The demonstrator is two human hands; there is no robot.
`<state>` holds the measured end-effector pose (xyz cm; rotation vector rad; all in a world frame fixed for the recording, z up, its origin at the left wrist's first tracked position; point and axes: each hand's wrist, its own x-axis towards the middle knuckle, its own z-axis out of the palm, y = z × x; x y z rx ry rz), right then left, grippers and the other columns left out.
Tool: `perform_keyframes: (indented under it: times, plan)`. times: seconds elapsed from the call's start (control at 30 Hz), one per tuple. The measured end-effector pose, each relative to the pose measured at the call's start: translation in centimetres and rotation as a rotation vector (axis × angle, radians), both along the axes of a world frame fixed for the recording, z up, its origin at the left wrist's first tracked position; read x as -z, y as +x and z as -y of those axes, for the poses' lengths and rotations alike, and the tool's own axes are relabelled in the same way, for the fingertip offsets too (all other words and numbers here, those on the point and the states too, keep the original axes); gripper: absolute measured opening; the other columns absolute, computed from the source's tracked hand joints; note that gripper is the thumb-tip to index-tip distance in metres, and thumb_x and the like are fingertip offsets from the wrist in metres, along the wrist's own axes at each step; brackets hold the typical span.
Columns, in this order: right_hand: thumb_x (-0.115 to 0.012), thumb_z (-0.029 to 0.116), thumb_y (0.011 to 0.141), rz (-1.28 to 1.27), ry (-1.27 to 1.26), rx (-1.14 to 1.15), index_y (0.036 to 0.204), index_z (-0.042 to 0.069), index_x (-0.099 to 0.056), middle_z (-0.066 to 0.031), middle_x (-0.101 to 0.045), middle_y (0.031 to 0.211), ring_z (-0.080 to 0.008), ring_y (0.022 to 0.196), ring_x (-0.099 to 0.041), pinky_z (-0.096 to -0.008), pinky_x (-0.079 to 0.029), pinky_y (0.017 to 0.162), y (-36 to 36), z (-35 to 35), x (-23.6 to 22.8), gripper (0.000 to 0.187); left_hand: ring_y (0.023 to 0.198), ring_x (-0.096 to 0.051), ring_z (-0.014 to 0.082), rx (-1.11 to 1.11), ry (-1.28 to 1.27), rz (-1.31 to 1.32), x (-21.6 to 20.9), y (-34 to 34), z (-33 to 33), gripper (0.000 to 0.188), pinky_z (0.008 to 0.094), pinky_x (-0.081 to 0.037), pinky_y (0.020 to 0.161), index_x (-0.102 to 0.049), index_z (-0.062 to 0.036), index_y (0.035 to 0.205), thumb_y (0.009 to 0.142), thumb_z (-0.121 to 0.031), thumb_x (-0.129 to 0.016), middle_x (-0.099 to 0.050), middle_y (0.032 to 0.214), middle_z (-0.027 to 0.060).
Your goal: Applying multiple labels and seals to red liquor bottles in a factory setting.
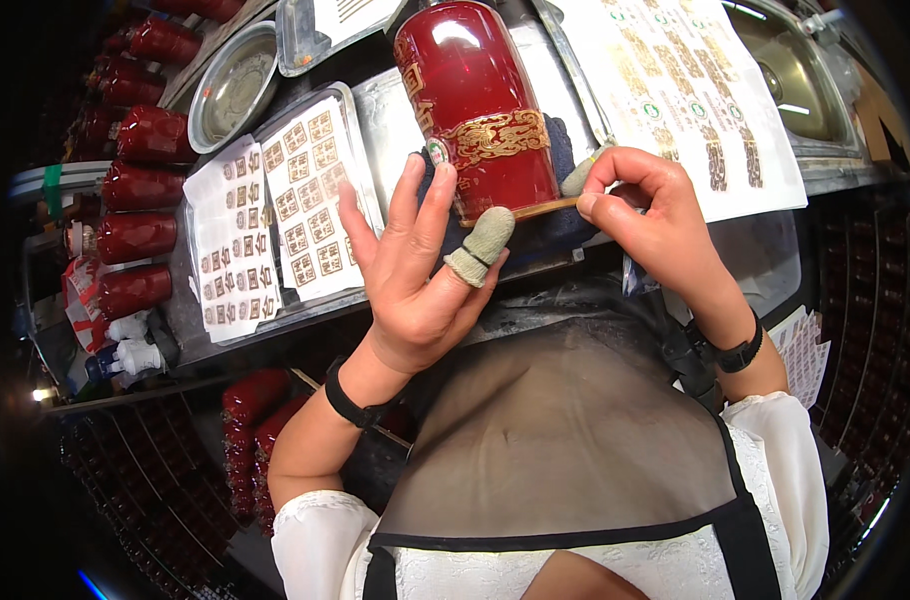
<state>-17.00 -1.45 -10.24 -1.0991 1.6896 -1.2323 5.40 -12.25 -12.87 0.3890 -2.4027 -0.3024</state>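
Note:
A glossy red bottle (475, 75) rests on a dark blue cloth (563, 150), with its base toward me. A gold patterned band (495, 137) and a small green-and-white emblem are on its side. My left hand (415, 260) is open beside the base, its fingers spread and upright. Its thumb wears a grey-green cloth cover and meets a thin golden-brown strip (547, 208) at the base edge. My right hand (650, 205) pinches the strip's right end. A similar cover shows on one right-hand finger, against the cloth.
Sheets of gold decals (310, 200) lie on a tray at left; a larger decal sheet (690, 100) lies at right. A metal bowl (237, 88) stands far left, beside a row of red bottles (140, 185). A basin (790, 70) holds liquid at far right.

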Motion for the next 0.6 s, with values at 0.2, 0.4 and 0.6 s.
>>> perform_keyframes:
  times: [0.2,0.4,0.6]
  plan:
    - [-0.066,0.007,0.084,0.016,0.023,0.008,0.08,0.0,-0.063,0.0008,-0.061,0.075,-0.0036,0.066,-0.053,-0.0212,-0.044,0.059,0.0,0.0,-0.5,0.009,0.136,-0.047,0.0445,0.015,-0.035,0.002,-0.4,-0.6,0.2,0.041,0.0659,-0.013,0.115,-0.075,-0.0109,0.111,0.071,-0.008,-0.084,-0.052,0.145,0.0249]
    - [-0.066,0.006,0.083,0.032,-0.016,0.02,0.08,0.0,-0.063,0.0002,-0.062,0.076,-0.0038,0.067,-0.054,-0.021,-0.045,0.06,0.1,-0.4,-0.8,0.008,0.136,-0.047,0.0444,-0.025,-0.019,0.013,-0.1,0.3,0.1,0.039,0.0657,-0.014,0.116,-0.075,-0.0103,0.111,0.073,-0.008,-0.083,-0.051,0.145,0.0256]
    - [-0.065,0.006,0.083,0.026,0.001,0.025,0.079,0.0,-0.063,0.0001,-0.063,0.077,-0.0037,0.068,-0.053,-0.0213,-0.044,0.06,0.1,0.0,-0.4,0.008,0.136,-0.047,0.0448,-0.01,-0.048,0.025,0.1,0.2,-0.2,0.042,0.0656,-0.013,0.115,-0.074,-0.012,0.114,0.073,-0.009,-0.083,-0.05,0.145,0.0264]
